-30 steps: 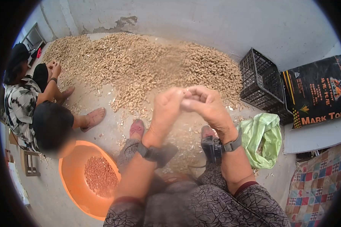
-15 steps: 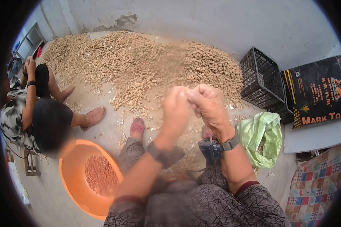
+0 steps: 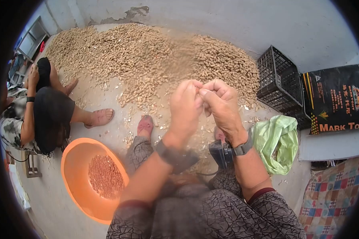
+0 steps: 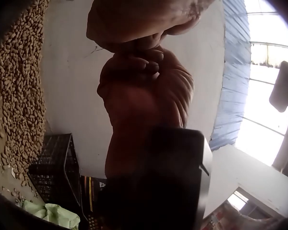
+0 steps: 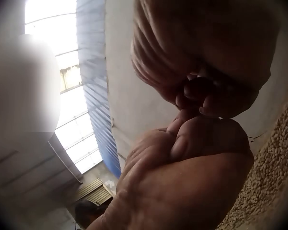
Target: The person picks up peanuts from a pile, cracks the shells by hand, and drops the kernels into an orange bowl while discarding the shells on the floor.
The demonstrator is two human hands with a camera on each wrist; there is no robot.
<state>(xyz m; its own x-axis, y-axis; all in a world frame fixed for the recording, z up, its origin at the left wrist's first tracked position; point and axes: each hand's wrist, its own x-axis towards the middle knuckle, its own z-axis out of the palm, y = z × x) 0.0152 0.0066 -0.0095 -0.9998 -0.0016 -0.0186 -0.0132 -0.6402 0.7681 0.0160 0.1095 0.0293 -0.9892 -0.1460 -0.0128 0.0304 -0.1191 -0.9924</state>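
Note:
In the head view, both hands meet fingertip to fingertip above the floor, in front of the peanut pile (image 3: 147,55). The left hand (image 3: 183,113) pinches with thumb and fingers, its outline slightly blurred. Facing it, the right hand (image 3: 226,111) has its thumb and bent fingers against the same small reddish peanut (image 3: 197,90), mostly hidden by fingertips. The left wrist view has the left hand (image 4: 144,21) above the right hand (image 4: 144,96); the right wrist view shows the right hand (image 5: 206,48) over the left hand (image 5: 182,177).
An orange basin (image 3: 73,175) holding red kernels (image 3: 105,175) stands at lower left, near a seated person (image 3: 48,115). On the right are a black crate (image 3: 281,79), a green bag (image 3: 275,151) and a black printed sack (image 3: 337,99). Shell bits lie on the floor.
Both hands have risen slightly in the head view, and a reddish peanut now shows between the fingertips. The seated person's hands have moved left and their upper body has leaned out of view.

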